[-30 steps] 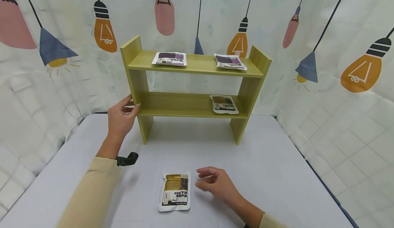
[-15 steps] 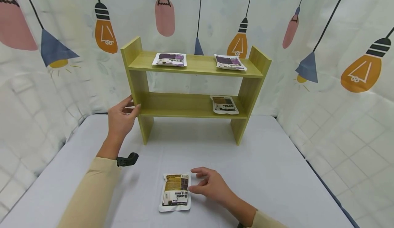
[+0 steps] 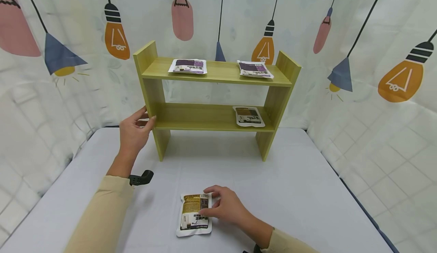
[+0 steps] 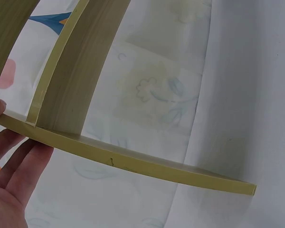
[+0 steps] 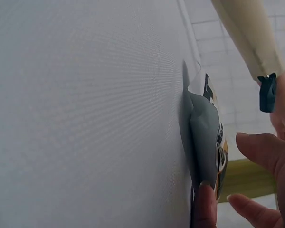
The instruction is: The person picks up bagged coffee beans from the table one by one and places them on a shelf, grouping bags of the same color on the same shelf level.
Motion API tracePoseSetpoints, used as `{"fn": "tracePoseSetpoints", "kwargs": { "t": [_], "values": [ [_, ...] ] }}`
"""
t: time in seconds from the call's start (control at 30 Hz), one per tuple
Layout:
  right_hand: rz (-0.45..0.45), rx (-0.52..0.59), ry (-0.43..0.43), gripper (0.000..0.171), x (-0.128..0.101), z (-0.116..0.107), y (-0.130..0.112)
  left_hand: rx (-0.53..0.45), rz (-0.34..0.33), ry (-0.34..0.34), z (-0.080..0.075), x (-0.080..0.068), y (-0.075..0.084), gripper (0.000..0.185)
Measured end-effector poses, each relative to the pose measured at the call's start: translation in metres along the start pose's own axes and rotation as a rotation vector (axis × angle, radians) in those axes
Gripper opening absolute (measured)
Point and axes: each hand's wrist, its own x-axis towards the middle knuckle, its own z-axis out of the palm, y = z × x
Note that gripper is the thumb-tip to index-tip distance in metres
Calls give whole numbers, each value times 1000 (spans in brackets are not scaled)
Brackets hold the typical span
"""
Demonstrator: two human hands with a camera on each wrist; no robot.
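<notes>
My left hand [image 3: 134, 133] grips the left side panel of a yellow-green wooden shelf [image 3: 201, 121]. In the left wrist view its fingers lie on the panel's outer side, and the thumb tip shows on the other side. A white pouch [image 3: 192, 219] with a brown and black printed label lies flat on the table in front. My right hand [image 3: 227, 206] reaches over the pouch's right edge with thumb and fingers spread apart. The right wrist view shows one fingertip right at the edge of the pouch [image 5: 204, 124], while the thumb stays clear above it.
Two purple-labelled pouches lie on the top board, one at left [image 3: 188, 66] and one at right [image 3: 254, 69]. A brown-labelled pouch [image 3: 248, 117] rests at the right of the lower board. White cloth covers the table [image 3: 300, 192], and a patterned curtain [image 3: 211, 10] hangs behind.
My right hand has moved left, from beside the pouch to over its right edge. The left hand keeps its grip on the shelf, and the pouch lies in nearly the same place.
</notes>
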Motion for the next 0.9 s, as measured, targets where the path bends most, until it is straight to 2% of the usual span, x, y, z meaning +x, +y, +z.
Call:
{"fn": "tracePoseSetpoints", "kwargs": {
  "t": [0.3,0.5,0.9],
  "values": [
    [33,-109,25,57,3,7,-10,2,2,4,0,0,0,51],
    [28,-140,35,55,3,8,-14,0,-4,6,0,0,0,51],
    [7,-92,6,52,5,9,-13,-1,-6,10,1,-2,2,51]
  ]
}}
